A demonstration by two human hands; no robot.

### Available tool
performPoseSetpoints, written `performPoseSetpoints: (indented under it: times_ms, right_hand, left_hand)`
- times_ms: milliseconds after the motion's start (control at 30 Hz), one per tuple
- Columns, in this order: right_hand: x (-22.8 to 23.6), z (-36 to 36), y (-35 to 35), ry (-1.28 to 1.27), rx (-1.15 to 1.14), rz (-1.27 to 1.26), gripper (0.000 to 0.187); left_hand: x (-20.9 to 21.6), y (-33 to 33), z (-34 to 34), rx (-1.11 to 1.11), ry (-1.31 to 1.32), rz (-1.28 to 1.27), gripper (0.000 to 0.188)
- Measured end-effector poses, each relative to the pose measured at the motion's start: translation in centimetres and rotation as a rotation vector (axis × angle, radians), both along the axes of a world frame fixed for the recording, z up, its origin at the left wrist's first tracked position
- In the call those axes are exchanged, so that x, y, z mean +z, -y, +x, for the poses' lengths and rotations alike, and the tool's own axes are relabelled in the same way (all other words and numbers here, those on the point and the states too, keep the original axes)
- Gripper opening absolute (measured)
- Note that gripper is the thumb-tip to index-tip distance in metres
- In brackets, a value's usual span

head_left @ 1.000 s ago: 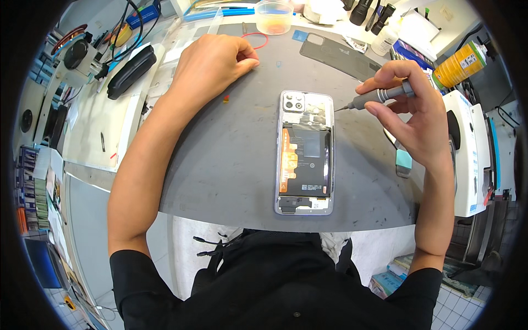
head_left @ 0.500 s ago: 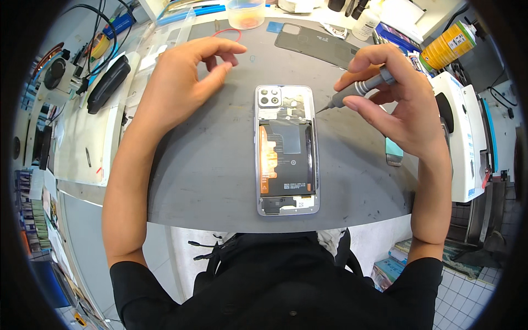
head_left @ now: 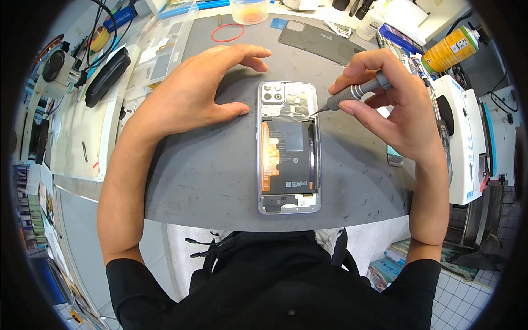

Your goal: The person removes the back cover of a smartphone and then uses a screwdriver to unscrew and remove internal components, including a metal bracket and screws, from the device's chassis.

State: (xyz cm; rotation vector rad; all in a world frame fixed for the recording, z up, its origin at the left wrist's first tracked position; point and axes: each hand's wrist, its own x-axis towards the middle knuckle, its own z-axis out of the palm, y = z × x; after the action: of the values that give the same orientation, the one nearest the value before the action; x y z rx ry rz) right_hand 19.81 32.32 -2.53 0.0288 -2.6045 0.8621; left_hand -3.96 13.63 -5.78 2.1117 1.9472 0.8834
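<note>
The phone [head_left: 289, 148] is lying flat on the gray mat [head_left: 203, 181], right in front of the person, with its back off and its insides showing. A big black battery [head_left: 300, 170] is filling much of it, and an orange strip [head_left: 268, 159] is running down the left side. The round camera eyes [head_left: 272, 93] are sitting in the top left corner.

The right hand [head_left: 399, 104] is holding a gray screwdriver [head_left: 352, 93] — thumb and fingers are pinching its handle. The thin tip is pointing at the phone's right edge, near the top of the battery; I cannot tell if it is touching.

The left hand [head_left: 195, 91] is holding nothing. Its thumb and fingers are staying well apart, just beside the phone's top left side.

Past the phone, a dark back cover [head_left: 319, 43] is lying on the mat — and a red ring [head_left: 227, 33] is lying near a clear tub [head_left: 250, 11]. A yellow can [head_left: 451, 50] is leaning on the right, above a white machine [head_left: 461, 143].
</note>
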Motion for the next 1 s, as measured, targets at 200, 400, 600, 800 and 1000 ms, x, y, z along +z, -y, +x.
performPoseSetpoints:
  times_ms: [200,400,600,800,1000]
  right_hand:
    - [0.1,-0.3,1.8,-0.067,-0.141,0.326,0.033]
    - [1.4,-0.9,3.1,0.030,-0.217,0.652,0.041]
    - [4.1,-0.7,2.5,0.165,-0.232,0.796,0.049]
    - [4.4,-1.1,2.3,0.183,-0.223,0.929,0.051]
    - [3.9,-1.4,2.0,0.123,-0.111,0.726,0.050]
  left_hand:
    - [0.0,-0.1,0.4,-0.037,0.021,-0.023,0.071]
    - [0.1,0.0,0.7,-0.025,0.082,-0.080,0.078]
    - [-0.3,-0.2,0.4,-0.036,0.096,-0.065,0.076]
    - [-0.6,-0.2,0.1,-0.049,0.063,-0.035,0.075]
    - [-0.5,-0.1,0.2,-0.046,0.064,-0.034,0.073]
